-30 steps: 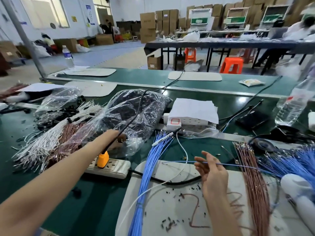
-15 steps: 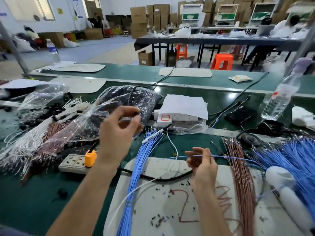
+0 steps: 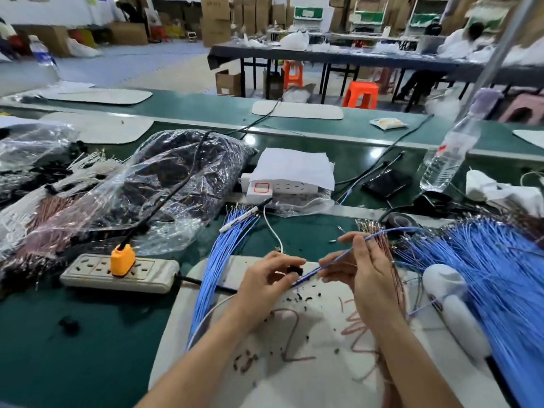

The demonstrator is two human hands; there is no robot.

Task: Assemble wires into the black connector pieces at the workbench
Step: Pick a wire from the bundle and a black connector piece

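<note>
Over a white mat point(image 3: 309, 375) on the green worktop point(image 3: 73, 348), the left grip point(image 3: 265, 281) pinches a small black connector point(image 3: 295, 270) between thumb and fingertips. The right grip point(image 3: 368, 269) holds a single blue wire point(image 3: 309, 275), whose lower end slants down towards the connector; motion blur hides whether the tip has entered it. A bundle of blue wires point(image 3: 223, 260) lies just left of the left grip, and a larger blue bundle point(image 3: 500, 275) fans out on the right. Copper-coloured wires point(image 3: 379, 231) lie behind the right grip. A power strip point(image 3: 88, 272) carrying an orange plug point(image 3: 122, 259) sits further left.
</note>
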